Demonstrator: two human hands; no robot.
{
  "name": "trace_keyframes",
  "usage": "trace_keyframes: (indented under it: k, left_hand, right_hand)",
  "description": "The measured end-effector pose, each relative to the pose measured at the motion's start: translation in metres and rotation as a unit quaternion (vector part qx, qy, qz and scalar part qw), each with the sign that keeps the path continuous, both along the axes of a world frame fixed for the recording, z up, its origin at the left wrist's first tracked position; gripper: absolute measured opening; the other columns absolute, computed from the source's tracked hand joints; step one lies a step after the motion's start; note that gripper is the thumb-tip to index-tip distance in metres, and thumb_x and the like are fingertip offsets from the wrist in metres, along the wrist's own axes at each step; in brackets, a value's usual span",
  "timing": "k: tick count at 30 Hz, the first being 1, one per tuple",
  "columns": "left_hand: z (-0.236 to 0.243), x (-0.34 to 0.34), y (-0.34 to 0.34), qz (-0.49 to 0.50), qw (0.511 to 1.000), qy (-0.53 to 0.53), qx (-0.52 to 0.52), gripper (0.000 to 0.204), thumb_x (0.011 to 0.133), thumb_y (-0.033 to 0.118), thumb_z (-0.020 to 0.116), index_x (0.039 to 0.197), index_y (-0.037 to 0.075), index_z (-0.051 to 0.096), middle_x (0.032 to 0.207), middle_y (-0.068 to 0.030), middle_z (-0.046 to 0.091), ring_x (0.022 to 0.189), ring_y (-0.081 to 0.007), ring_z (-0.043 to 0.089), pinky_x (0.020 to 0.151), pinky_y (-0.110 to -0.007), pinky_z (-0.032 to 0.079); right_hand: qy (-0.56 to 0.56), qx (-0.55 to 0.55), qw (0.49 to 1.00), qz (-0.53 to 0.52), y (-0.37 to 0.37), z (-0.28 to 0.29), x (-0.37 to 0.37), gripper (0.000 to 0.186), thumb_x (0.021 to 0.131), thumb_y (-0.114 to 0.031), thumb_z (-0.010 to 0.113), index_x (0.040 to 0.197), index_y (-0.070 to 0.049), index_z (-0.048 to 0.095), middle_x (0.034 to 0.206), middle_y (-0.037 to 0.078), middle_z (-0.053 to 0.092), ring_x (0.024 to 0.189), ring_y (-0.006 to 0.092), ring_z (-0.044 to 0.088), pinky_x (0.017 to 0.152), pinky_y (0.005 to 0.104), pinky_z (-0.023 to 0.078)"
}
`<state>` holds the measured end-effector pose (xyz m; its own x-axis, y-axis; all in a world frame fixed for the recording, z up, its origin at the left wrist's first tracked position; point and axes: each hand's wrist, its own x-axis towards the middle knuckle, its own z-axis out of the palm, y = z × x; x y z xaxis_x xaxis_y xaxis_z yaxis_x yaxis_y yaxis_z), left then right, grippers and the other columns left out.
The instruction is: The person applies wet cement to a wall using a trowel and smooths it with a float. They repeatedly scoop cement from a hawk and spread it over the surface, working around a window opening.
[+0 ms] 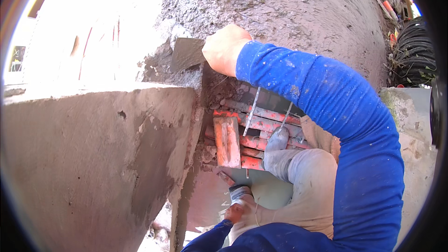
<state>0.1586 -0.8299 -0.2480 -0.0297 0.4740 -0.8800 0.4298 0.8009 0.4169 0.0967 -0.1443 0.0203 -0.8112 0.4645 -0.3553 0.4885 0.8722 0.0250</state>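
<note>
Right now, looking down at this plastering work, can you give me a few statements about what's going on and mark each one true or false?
1. The right hand holds a flat metal trowel against the mortar by the wall's corner. True.
2. The person wears a red long sleeve. False: the sleeve is blue, speckled with mortar.
3. Red bricks lie stacked below the trowel. True.
4. The left hand is pressed flat on the grey wall. False: it is low at the picture's bottom edge, apart from the wall, gripping something I cannot make out.
5. Black coiled hose lies at the far right. True.
</note>
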Motion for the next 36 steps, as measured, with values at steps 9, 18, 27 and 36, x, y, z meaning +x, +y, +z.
trace_keyframes:
  k: [9,18,27,36]
  left_hand:
    - [-0.001,-0.002,-0.007,-0.029,1.0,0.008,0.005,0.026,0.094,0.033,0.067,0.108,0.014,0.075,0.105,-0.0186,0.077,0.102,-0.0391,0.074,0.09,-0.048,0.058]
    - [0.018,-0.012,-0.005,-0.044,0.998,0.053,0.009,0.023,0.092,0.028,0.062,0.106,0.012,0.07,0.109,-0.0154,0.073,0.103,-0.0397,0.069,0.091,-0.052,0.055]
    - [0.018,-0.026,-0.026,-0.055,0.997,0.053,0.008,0.024,0.09,0.027,0.065,0.108,0.013,0.071,0.115,-0.0129,0.071,0.111,-0.0337,0.068,0.098,-0.048,0.05]
    - [0.007,-0.045,-0.052,0.005,0.994,0.078,0.07,0.019,0.087,0.022,0.07,0.103,0.014,0.069,0.101,-0.0114,0.071,0.098,-0.0363,0.068,0.089,-0.049,0.051]
  right_hand:
    - [0.085,0.003,0.994,-0.068,-0.027,-0.007,0.081,0.017,0.09,-0.015,0.061,0.099,-0.007,0.074,0.09,0.014,0.078,0.085,0.0323,0.078,0.075,0.0463,0.061]
    - [-0.057,-0.134,0.987,-0.063,-0.123,-0.046,0.144,0.026,0.08,-0.009,0.072,0.105,-0.01,0.078,0.093,0.018,0.077,0.088,0.0382,0.076,0.077,0.0503,0.06]
    - [-0.169,-0.421,0.888,0.075,-0.352,-0.296,0.095,0.024,0.091,-0.017,0.068,0.107,-0.006,0.081,0.108,0.016,0.079,0.102,0.0376,0.076,0.085,0.0506,0.06]
    - [-0.136,-0.43,0.891,-0.049,-0.553,-0.454,0.065,0.024,0.089,-0.016,0.062,0.101,-0.014,0.084,0.106,0.009,0.081,0.099,0.03,0.078,0.079,0.0465,0.062]
